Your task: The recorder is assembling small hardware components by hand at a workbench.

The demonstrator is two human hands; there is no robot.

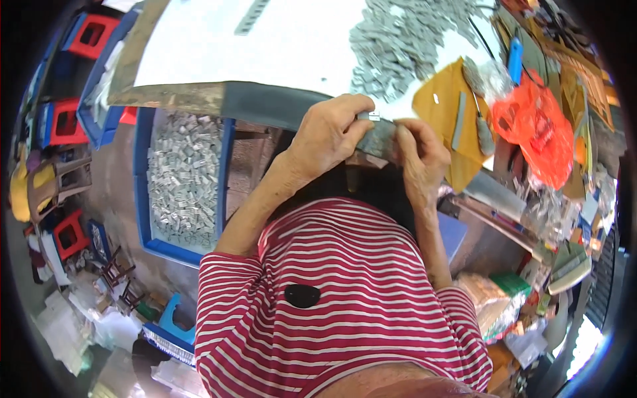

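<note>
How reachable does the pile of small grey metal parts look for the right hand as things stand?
Probably yes: the grey parts lie on the white surface just beyond the right hand, with no visible barrier between, though it appears occupied at a dark grey block.

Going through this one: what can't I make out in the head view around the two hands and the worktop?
In the head view:
- Silver piece at the left hand: too small for its exact shape.
- Dark grey block: its ends are partly hidden by the fingers of the left hand and right hand.
- Grey metal pile: cut off by the upper edge.
</note>
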